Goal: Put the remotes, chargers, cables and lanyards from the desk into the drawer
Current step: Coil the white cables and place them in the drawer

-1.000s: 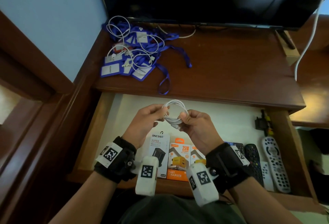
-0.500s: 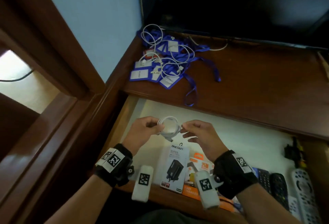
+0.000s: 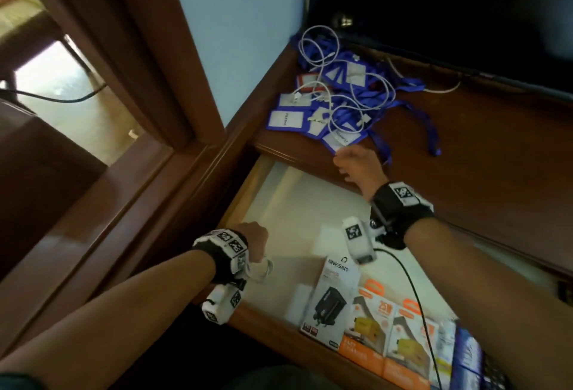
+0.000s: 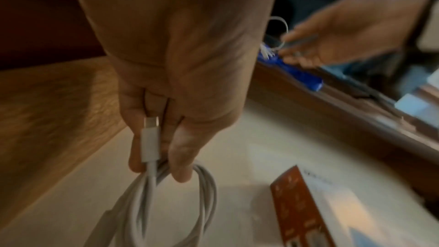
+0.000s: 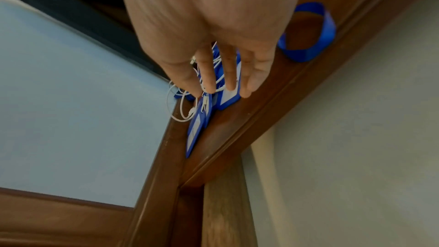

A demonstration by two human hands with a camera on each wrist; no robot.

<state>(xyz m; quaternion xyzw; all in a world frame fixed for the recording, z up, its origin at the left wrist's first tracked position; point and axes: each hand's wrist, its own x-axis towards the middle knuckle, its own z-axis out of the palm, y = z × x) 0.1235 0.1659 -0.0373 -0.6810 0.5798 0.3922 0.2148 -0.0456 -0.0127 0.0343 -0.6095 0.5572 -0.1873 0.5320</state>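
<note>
Cables were the step in hand: the left hand (image 4: 166,74) had its fingers curled round a coiled white cable (image 4: 166,204), its plug pinched between them, low over the pale floor of the open drawer (image 3: 279,203) at the near left corner, so by my reading that coil was about to be laid down. The right hand (image 5: 213,31) reached to the far side with straight, spread fingers holding nothing, fingertips (image 5: 246,91) touching or just above a blue badge holder at the near edge of the pile on the desk (image 3: 465,157). That pile, blue lanyards (image 3: 341,104) with loose white cables (image 3: 319,48) looped over and through them, lay at the far left corner of the desk below a dark screen (image 3: 465,2). Charger boxes (image 3: 366,321) already lay in the drawer, near side. Next move, I judged, called for releasing the coil beside the boxes and for closing the right fingers on one cable or one badge, then lifting slowly, since the tangle could drag its neighbours off the edge
</note>
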